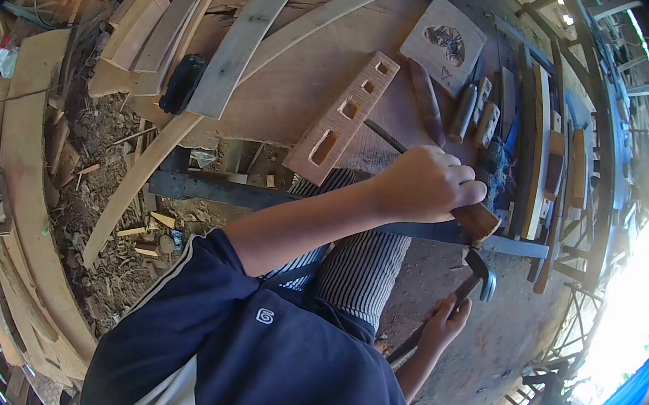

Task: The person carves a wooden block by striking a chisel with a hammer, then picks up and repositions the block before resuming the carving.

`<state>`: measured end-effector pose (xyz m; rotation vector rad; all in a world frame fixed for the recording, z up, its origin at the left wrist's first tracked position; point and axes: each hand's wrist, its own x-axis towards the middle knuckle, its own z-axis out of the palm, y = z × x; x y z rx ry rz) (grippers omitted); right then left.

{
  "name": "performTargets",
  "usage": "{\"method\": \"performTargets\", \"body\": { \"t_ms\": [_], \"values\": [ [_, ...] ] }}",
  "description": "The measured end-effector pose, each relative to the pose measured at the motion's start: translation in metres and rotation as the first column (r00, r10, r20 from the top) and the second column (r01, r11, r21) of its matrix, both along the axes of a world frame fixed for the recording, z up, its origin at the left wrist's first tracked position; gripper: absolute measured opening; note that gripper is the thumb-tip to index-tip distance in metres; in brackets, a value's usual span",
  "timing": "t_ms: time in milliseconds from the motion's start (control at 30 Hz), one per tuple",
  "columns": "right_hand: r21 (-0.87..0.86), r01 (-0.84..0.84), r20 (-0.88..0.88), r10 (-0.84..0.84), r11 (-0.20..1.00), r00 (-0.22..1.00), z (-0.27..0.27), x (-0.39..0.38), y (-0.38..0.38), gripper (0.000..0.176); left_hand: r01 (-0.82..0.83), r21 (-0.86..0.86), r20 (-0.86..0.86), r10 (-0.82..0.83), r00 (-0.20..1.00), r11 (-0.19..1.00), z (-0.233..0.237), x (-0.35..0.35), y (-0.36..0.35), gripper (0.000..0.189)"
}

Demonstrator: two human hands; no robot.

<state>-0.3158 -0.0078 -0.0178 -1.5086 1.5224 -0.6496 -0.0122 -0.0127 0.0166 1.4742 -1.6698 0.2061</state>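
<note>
My left hand (428, 184) is wrapped round the wooden handle of a chisel (476, 222), whose metal blade points up and left at a wooden block (359, 94). Several rectangular holes are cut into that block, the longest at its near end. The blade's tip lies right at the block's right edge. Lower right, my right hand (445, 320) grips a hammer (479, 275) by its shaft. The hammer's metal head is close below the butt of the chisel handle.
Several wooden-handled tools (463, 114) lie right of the block, near a board with a carved hollow (432, 27). Long planks (245, 41) and a dark bottle-like object (184, 82) are on the left. Wood scraps (163, 220) litter the ground; a metal bar (222, 192) runs along the bench front.
</note>
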Motion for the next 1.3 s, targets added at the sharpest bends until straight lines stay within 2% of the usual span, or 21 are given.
{"method": "performTargets", "body": {
  "t_ms": [67, 133, 167, 267, 333, 567, 667, 767, 833, 1067, 1167, 1233, 1267, 1300],
  "values": [
    [-0.044, -0.014, -0.036, 0.012, 0.999, 0.999, -0.003, -0.003, -0.005, 0.02, 0.0, -0.027, -0.039, -0.001, 0.999, 1.0, -0.007, 0.002, -0.005, 0.041],
    [-0.039, -0.018, -0.038, 0.017, 0.999, 0.999, -0.003, -0.003, -0.007, 0.021, -0.016, -0.076, -0.011, 0.015, 1.0, 0.997, -0.01, 0.007, -0.006, 0.028],
    [-0.035, -0.018, -0.044, 0.017, 0.999, 0.999, -0.003, -0.001, -0.008, 0.021, -0.017, -0.072, -0.017, 0.015, 1.0, 0.997, -0.01, 0.008, -0.006, 0.028],
    [-0.076, 0.002, -0.031, -0.004, 0.997, 1.0, -0.004, 0.01, -0.011, 0.012, -0.041, -0.02, -0.023, 0.04, 0.999, 0.999, -0.013, 0.013, -0.007, 0.032],
    [-0.083, -0.019, -0.035, 0.016, 0.996, 0.999, -0.006, 0.011, -0.011, 0.012, -0.069, -0.027, -0.063, 0.067, 0.996, 0.997, -0.018, 0.015, -0.009, 0.049],
    [-0.07, -0.044, -0.022, 0.043, 0.997, 0.999, -0.008, 0.015, -0.011, 0.012, -0.091, -0.05, -0.098, 0.085, 0.992, 0.995, -0.02, 0.02, -0.008, 0.049],
    [-0.077, -0.028, -0.043, 0.025, 0.997, 0.999, -0.007, 0.015, -0.011, 0.012, -0.082, -0.048, -0.089, 0.077, 0.993, 0.996, -0.019, 0.021, -0.01, 0.04],
    [-0.071, -0.043, -0.036, 0.04, 0.997, 0.999, -0.005, 0.014, -0.01, 0.012, -0.096, -0.076, -0.099, 0.088, 0.991, 0.992, -0.022, 0.02, -0.013, 0.04],
    [-0.028, -0.04, -0.026, 0.04, 0.999, 0.999, -0.004, 0.011, -0.01, 0.021, -0.126, -0.094, -0.122, 0.114, 0.986, 0.988, -0.023, 0.019, -0.014, 0.051],
    [-0.044, -0.03, -0.045, 0.028, 0.999, 0.999, 0.007, 0.024, -0.009, 0.02, -0.194, -0.117, -0.188, 0.17, 0.967, 0.974, -0.022, 0.02, -0.017, 0.052],
    [-0.087, -0.045, -0.012, 0.045, 0.995, 0.999, 0.025, 0.033, -0.015, 0.017, -0.194, -0.079, -0.195, 0.175, 0.965, 0.978, -0.022, 0.019, -0.019, 0.05],
    [-0.227, -0.03, 0.114, 0.057, 0.973, 0.992, 0.044, 0.038, -0.024, 0.027, -0.189, -0.012, -0.173, 0.184, 0.967, 0.982, -0.023, 0.016, -0.022, 0.048],
    [-0.23, -0.028, 0.111, 0.055, 0.973, 0.992, 0.058, 0.045, -0.026, 0.027, -0.187, -0.015, -0.176, 0.181, 0.968, 0.982, -0.024, 0.016, -0.023, 0.048],
    [-0.293, -0.037, 0.296, 0.128, 0.955, 0.947, 0.075, 0.055, -0.028, 0.034, -0.201, -0.02, -0.189, 0.194, 0.963, 0.979, -0.024, 0.015, -0.026, 0.047]
  ]
}}
